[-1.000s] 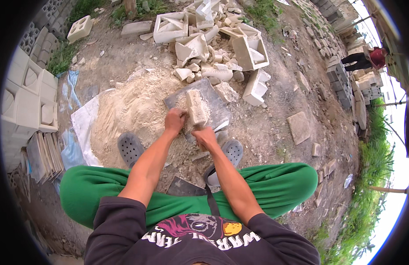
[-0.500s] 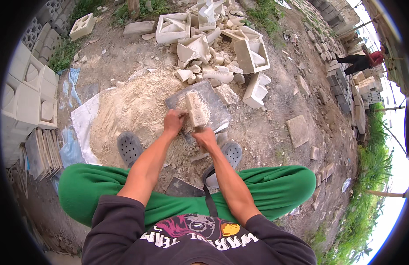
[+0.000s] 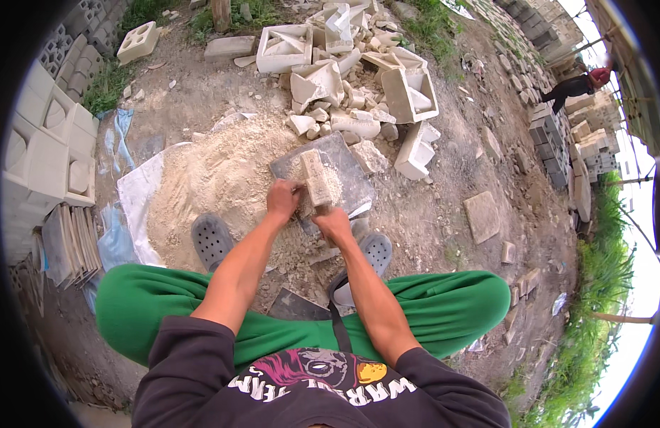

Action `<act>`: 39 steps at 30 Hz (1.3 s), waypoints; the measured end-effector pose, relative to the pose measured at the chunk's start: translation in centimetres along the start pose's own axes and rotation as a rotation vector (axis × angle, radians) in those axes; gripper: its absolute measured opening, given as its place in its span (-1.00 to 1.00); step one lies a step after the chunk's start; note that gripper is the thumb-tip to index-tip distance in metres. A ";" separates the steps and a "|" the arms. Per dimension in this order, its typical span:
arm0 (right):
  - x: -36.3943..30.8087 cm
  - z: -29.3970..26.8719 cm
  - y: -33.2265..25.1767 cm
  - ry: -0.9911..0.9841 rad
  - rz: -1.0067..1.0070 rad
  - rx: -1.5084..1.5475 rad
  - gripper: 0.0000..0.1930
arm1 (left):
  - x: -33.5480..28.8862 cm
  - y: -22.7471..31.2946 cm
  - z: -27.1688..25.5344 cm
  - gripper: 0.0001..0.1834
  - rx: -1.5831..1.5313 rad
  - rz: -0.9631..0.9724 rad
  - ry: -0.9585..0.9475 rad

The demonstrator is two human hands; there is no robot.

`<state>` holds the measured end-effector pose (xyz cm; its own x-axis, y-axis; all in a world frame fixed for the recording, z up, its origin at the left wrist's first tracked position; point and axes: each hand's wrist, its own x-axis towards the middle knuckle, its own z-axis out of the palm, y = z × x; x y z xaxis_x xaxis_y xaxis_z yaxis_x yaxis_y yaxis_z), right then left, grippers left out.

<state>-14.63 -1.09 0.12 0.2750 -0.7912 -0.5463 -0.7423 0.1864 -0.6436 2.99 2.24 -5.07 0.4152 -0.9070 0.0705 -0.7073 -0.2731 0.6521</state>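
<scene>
Dusty mallet [image 3: 316, 178], right hand [image 3: 333, 224] wrapped round its handle [image 3: 322, 210], left hand [image 3: 283, 197] curled, its hold unclear

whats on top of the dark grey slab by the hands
Pale crumbs lie on the dark grey slab. The dusty oblong block in the right hand hides part of its middle; what lies beneath, and whether block and slab touch, cannot be seen.

1 person [image 3: 585, 83] in a red top [image 3: 599, 78] and dark trousers [image 3: 568, 88] is appearing near stacked grey blocks [image 3: 548, 143] at far right, where green grass [image 3: 602, 271] is growing; at left, pale molded blocks [image 3: 46, 153] are standing stacked near crumpled blue sheeting [image 3: 113, 241].
</scene>
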 end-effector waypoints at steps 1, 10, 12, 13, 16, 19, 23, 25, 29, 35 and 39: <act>0.1 -0.1 -0.2 0.000 -0.004 0.003 -0.67 | 0.0 -0.1 -0.1 -0.85 -0.009 -0.006 -0.001; -0.7 -4.4 -1.5 0.067 0.150 0.427 -0.77 | 1.3 1.3 -0.2 -0.82 0.048 0.171 -0.010; -0.5 -5.1 -1.3 0.084 0.129 0.405 -0.73 | 1.4 1.5 -0.1 -0.80 0.065 0.245 0.000; -0.4 -5.4 -1.3 0.097 0.108 0.384 -0.69 | 1.4 1.7 0.0 -0.79 0.054 0.225 -0.027; -2.2 -6.1 -4.5 0.093 -0.003 0.366 -0.72 | 1.0 1.0 -0.3 -0.78 0.005 0.160 -0.079; -2.7 -6.0 -5.4 0.128 -0.065 0.373 -0.74 | 0.8 1.7 -0.5 -0.78 -0.033 0.092 -0.061; -2.2 -2.2 -3.6 0.079 -0.048 0.202 -0.71 | 0.4 -0.1 -0.2 -0.80 -0.006 0.136 0.087; -1.2 -1.0 -0.5 0.107 -0.029 0.029 -0.70 | 0.2 1.1 -0.4 -0.82 0.063 0.136 0.002; -1.1 -1.2 -1.0 0.036 0.049 0.021 -0.68 | -0.6 0.5 -0.9 -0.85 0.093 0.094 -0.015; -2.3 -3.7 -5.4 0.131 -0.080 0.266 -0.70 | -0.6 0.9 -0.4 -0.82 0.077 0.056 -0.003; -1.5 -2.1 -3.1 0.124 -0.069 0.249 -0.69 | -0.2 1.4 -0.1 -0.80 0.074 0.016 -0.070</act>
<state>-14.02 -1.66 4.08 0.2320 -0.8692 -0.4367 -0.5467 0.2548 -0.7976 1.94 2.10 -4.13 0.3642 -0.9309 0.0257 -0.7550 -0.2790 0.5934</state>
